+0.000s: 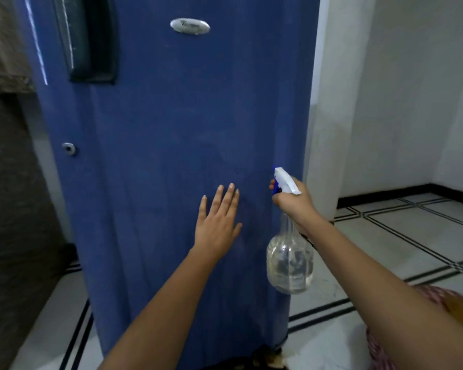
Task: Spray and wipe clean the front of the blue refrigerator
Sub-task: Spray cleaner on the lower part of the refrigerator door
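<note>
The blue refrigerator point(171, 161) fills the middle of the view, its door front facing me, with a dark recessed handle point(91, 41) at the upper left and a silver badge point(189, 26) near the top. My left hand point(218, 222) lies with straight fingers spread against the lower door. My right hand point(292, 202) grips the neck of a clear spray bottle point(290, 260) with a white and blue trigger head point(285, 181). The nozzle points at the door's right side, and a finger curls on the trigger. No cloth is in view.
A small round lock point(68, 148) sits on the door's left edge. A white wall point(329, 102) stands just right of the refrigerator. White tiled floor point(385, 236) with black lines spreads to the right. A dark wall point(8, 182) is at the left.
</note>
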The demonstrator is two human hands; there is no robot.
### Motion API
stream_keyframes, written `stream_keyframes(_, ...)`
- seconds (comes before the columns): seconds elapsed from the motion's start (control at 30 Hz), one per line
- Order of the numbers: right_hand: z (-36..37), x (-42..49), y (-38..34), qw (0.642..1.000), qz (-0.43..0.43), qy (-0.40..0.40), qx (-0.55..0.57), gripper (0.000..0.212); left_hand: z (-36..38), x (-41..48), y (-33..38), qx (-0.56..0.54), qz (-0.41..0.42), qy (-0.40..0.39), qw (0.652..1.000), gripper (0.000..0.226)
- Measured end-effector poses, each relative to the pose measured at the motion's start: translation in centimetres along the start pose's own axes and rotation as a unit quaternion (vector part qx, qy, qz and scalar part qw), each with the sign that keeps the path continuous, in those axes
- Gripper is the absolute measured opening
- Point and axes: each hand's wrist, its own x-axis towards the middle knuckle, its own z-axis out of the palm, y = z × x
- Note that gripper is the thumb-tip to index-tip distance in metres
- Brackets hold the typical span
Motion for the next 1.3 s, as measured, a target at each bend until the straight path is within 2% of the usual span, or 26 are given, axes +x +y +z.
stream_keyframes(0.07, 1.3, -0.1, -0.1, 1.000, -0.008, -0.003, -0.009, 0.023, 0.8, 0.0, -1.1, 0.037, 0.027, 0.039, 0.998, 0.085)
stream_keyframes(0.13, 2.4, -0.2, -0.5, 0.999, -0.012, -0.026, -0.018, 0.023, 1.1, 0.0, -2.1, 0.048, 0.017, 0.074, 0.996, 0.095)
stream_keyframes(0.37, 6.0, -1.3, -2.5, 0.990, -0.037, -0.138, 0.002, 0.032, -0.2, -0.4, -8.1, 0.059, -0.084, 0.172, 0.980, 0.074)
stream_keyframes(0.57, 10.1, -2.6, -5.4, 0.973, -0.048, -0.225, 0.016, 0.028, -1.1, -1.5, -12.4, 0.052, -0.120, 0.194, 0.972, 0.074)
stream_keyframes(0.7, 11.8, -3.1, -6.9, 0.962, -0.062, -0.264, 0.025, 0.034, -1.3, -1.9, -13.3, 0.042, -0.133, 0.197, 0.970, 0.074)
stream_keyframes(0.83, 12.1, -3.0, -7.3, 0.967, -0.059, -0.245, 0.018, 0.029, -1.3, -2.0, -13.1, 0.050, -0.123, 0.195, 0.972, 0.078)
stream_keyframes(1.0, 9.8, -2.5, -5.7, 0.984, -0.040, -0.173, 0.022, 0.030, -1.0, -1.3, -11.1, 0.047, -0.074, 0.176, 0.980, 0.081)
stream_keyframes(1.3, 4.0, -1.2, -2.1, 0.996, -0.005, -0.082, 0.034, 0.029, 0.0, 1.3, -5.0, 0.051, -0.007, 0.144, 0.988, 0.068)
